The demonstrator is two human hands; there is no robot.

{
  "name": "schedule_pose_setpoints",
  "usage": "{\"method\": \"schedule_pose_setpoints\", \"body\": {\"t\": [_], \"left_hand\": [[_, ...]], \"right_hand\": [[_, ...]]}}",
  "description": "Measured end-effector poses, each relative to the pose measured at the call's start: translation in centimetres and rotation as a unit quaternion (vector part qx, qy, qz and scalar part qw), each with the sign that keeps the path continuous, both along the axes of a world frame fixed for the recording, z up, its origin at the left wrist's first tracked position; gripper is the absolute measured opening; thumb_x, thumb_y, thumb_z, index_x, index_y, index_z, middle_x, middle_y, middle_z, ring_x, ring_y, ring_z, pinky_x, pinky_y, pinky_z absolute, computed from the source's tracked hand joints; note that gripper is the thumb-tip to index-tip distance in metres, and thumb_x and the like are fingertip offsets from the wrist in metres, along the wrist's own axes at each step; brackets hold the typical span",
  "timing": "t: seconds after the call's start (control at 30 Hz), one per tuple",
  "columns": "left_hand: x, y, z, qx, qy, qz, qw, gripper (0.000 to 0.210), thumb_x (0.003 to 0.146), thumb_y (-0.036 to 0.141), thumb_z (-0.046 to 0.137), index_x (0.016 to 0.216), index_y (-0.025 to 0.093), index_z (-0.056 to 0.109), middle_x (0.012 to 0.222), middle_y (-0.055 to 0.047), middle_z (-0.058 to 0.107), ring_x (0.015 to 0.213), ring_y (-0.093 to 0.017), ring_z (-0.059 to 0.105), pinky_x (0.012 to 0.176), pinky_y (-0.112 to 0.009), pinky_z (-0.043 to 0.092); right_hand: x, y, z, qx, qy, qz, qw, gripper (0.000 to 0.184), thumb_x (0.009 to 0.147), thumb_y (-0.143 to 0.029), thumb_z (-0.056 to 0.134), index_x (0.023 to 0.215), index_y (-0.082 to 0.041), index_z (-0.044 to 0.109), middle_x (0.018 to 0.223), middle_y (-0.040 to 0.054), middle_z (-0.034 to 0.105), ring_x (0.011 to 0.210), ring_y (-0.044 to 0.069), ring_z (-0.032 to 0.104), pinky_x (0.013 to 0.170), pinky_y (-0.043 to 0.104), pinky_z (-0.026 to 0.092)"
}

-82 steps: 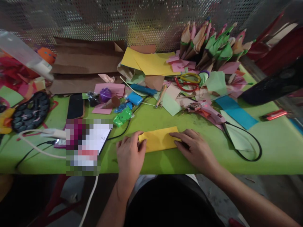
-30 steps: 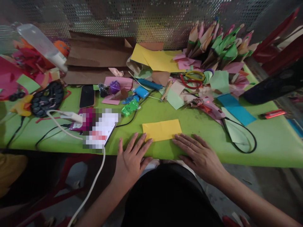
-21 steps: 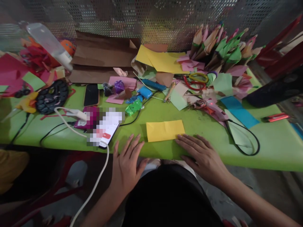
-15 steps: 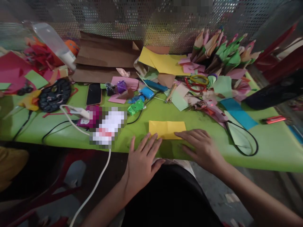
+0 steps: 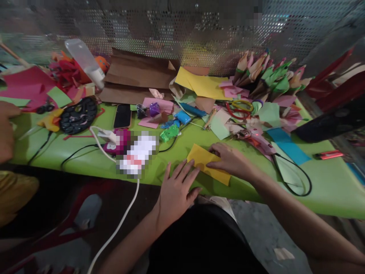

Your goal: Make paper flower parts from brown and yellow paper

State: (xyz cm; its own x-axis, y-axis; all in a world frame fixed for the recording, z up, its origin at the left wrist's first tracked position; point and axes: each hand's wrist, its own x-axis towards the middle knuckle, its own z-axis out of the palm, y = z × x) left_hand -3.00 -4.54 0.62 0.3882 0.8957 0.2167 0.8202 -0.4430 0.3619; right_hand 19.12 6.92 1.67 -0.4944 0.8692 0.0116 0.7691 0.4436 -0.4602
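A folded piece of yellow paper (image 5: 203, 158) lies aslant near the front edge of the green table (image 5: 148, 164). My left hand (image 5: 176, 190) rests palm down with its fingers spread, the fingertips at the paper's left end. Over the paper's upper right side, my right hand (image 5: 232, 160) is bent, with thumb and fingers closed on the paper. Its farther fingertips are partly hidden. A phone with a blurred screen (image 5: 138, 154) lies left of my left hand, a white cable running from it.
Behind are a dark phone (image 5: 122, 116), green clay (image 5: 169, 132), yellow sheets (image 5: 201, 84) and brown paper (image 5: 139, 72). To the right lie a pink glue gun (image 5: 261, 142), a blue strip (image 5: 289, 144) and a red lighter (image 5: 330, 154). Another person's hand (image 5: 7, 129) shows at far left.
The yellow paper has turned clockwise from lying level to slanting. My right hand has gone from stretched fingers to a grip on it. Another person's hand has come in at left.
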Motion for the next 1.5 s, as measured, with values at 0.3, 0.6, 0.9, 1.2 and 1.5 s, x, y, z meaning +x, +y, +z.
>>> {"method": "schedule_pose_setpoints", "body": {"t": [0.3,0.6,0.9,1.2,1.5], "left_hand": [[1.5,6.5,0.9,-0.134,-0.5,0.084,0.851,0.068,0.09,0.044,0.066,0.149,0.019,0.042,0.141,-0.016,0.062,0.127,-0.027,0.062,0.103,-0.041,0.052],[2.8,13.3,2.2,-0.186,-0.536,0.034,0.823,0.032,0.077,0.046,0.074,0.087,0.016,0.073,0.087,-0.006,0.076,0.085,-0.024,0.068,0.077,-0.033,0.054],[4.0,17.0,2.4,-0.197,-0.519,0.03,0.831,0.026,0.077,0.044,0.073,0.079,0.018,0.068,0.079,-0.003,0.072,0.075,-0.019,0.064,0.07,-0.028,0.048],[3.5,16.6,1.3,-0.237,-0.512,-0.001,0.826,0.041,0.07,0.056,0.079,0.08,0.018,0.067,0.075,-0.001,0.069,0.072,-0.017,0.062,0.067,-0.026,0.046],[2.9,16.3,1.9,-0.25,-0.515,0.007,0.82,0.042,0.068,0.056,0.081,0.079,0.017,0.068,0.075,0.0,0.067,0.068,-0.015,0.057,0.064,-0.026,0.044]], "right_hand": [[-2.1,0.0,2.0,-0.234,0.448,-0.152,0.849,0.043,0.066,-0.053,0.083,0.086,-0.022,0.061,0.082,0.0012,0.07,0.071,0.021,0.066,0.065,0.033,0.054],[-2.9,2.9,3.5,-0.175,0.555,-0.118,0.805,0.043,0.055,-0.045,0.094,0.083,-0.024,0.069,0.078,-0.0006,0.073,0.074,0.02,0.066,0.074,0.032,0.054],[-1.3,4.7,2.3,-0.101,0.605,-0.165,0.772,0.04,0.059,-0.05,0.09,0.085,-0.024,0.073,0.076,-0.0007,0.071,0.067,0.016,0.061,0.067,0.03,0.051],[-0.1,4.8,2.2,-0.084,0.588,-0.221,0.773,0.046,0.054,-0.059,0.09,0.069,-0.021,0.068,0.062,-0.0019,0.062,0.056,0.012,0.051,0.052,0.025,0.041],[-0.2,4.6,2.0,-0.079,0.568,-0.218,0.79,0.047,0.059,-0.062,0.086,0.073,-0.022,0.067,0.064,-0.0012,0.062,0.057,0.013,0.053,0.052,0.026,0.044]]}}
